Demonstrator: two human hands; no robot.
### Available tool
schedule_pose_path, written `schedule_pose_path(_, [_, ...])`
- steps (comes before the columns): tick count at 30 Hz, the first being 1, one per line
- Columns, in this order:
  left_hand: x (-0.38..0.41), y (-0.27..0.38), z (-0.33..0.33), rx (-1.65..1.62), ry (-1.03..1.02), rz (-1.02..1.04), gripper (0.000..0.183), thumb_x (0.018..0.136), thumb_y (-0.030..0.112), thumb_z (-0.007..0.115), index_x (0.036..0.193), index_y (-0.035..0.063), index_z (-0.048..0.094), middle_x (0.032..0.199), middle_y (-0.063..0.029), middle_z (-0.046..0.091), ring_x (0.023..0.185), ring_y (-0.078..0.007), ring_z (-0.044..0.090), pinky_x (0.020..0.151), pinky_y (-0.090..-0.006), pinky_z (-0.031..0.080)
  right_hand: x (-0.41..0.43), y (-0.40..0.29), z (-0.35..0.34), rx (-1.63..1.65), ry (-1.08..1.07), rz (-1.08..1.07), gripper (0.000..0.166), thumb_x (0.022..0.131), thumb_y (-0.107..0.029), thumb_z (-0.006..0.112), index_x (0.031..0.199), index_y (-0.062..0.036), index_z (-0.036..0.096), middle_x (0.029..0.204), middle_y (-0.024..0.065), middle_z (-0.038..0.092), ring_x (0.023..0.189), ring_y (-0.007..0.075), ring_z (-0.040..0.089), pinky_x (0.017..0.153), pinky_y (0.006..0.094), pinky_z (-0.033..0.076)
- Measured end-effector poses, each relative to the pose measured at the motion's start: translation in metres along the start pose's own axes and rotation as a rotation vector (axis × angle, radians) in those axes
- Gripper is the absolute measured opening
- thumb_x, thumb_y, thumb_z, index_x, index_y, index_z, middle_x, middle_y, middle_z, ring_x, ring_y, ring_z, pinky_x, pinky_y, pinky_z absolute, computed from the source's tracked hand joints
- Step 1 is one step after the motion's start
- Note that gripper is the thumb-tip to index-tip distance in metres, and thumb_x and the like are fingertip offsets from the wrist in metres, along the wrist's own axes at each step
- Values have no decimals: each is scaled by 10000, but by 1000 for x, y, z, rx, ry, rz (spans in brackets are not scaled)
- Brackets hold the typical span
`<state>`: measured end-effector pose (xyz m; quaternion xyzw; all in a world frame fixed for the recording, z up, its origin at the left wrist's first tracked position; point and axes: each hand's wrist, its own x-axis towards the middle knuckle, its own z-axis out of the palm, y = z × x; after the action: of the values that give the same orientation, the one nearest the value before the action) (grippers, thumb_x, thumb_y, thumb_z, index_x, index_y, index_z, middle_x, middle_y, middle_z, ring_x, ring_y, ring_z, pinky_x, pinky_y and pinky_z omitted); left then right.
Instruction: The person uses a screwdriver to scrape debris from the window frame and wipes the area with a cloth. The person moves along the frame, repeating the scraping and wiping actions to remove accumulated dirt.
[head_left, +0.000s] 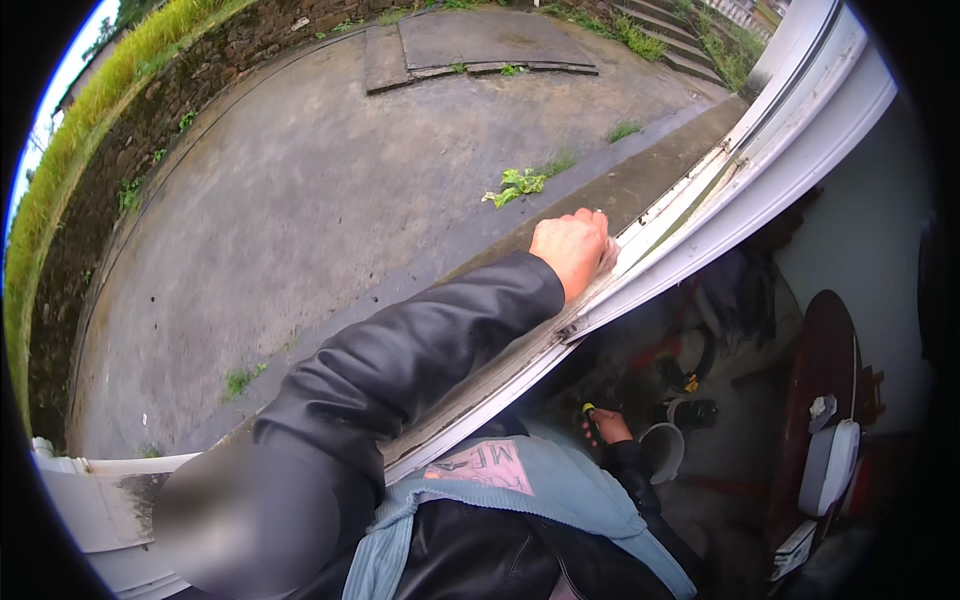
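My left hand (571, 247) reaches out through a window opening, its fingers curled against the outer side of the white window frame (705, 217). A pale, blurred patch shows beside the knuckles; whether that hand holds something is unclear. The frame's track (667, 225) carries dirt. Indoors and lower down, my right hand (611, 426) is closed around a black-handled tool (592, 421) with a yellow-green end. The tool's exact kind is too small to make out. A light-blue corduroy apron (555, 480) covers my front, over a black jacket.
Outside lies a concrete yard (300, 187) with weeds (517, 186), a stone wall (195, 82) and steps (671, 41). Indoors, a white bucket (664, 452) stands near my right arm. A dark red table (821, 360) holds a white-and-grey case (829, 466).
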<state>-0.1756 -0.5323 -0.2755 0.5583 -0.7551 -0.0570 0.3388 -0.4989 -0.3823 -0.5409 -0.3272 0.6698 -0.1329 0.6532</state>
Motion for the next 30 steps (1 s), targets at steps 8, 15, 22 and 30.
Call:
schedule_pose_path(8, [66,-70,-105,-164,328,-223,285,833,266,779,976,41,676,888,-95,644,824,-230,642,752,-370,526,-8,26,-21,133,59,4,322,999,-191,572,1270,-24,623,816,85,674,595,169,592,464,323,441])
schedule_pose_path(15, [-24,-69,-203,16,35,-328,203,851,143,683,1006,16,653,1054,-121,623,913,-171,612,770,-309,511,5,21,-14,93,-37,59,332,1001,-176,552,1300,-35,576,802,70,657,584,156,573,461,304,422])
schedule_pose_path(22, [-95,-31,-212,-473,-72,-316,436,842,-46,463,1236,36,630,1032,-56,674,879,-93,616,746,-253,525,11,-18,8,-35,-62,-22,292,1006,-213,554,1226,-38,636,810,57,660,593,136,582,463,289,429])
schedule_pose_path(30, [-64,35,-194,-721,-490,-465,181,901,79,701,1050,18,618,865,19,643,778,-31,578,687,-209,498,6,-9,10,-32,-50,-20,314,1000,-191,574,1252,-13,630,829,72,675,586,145,595,454,301,442])
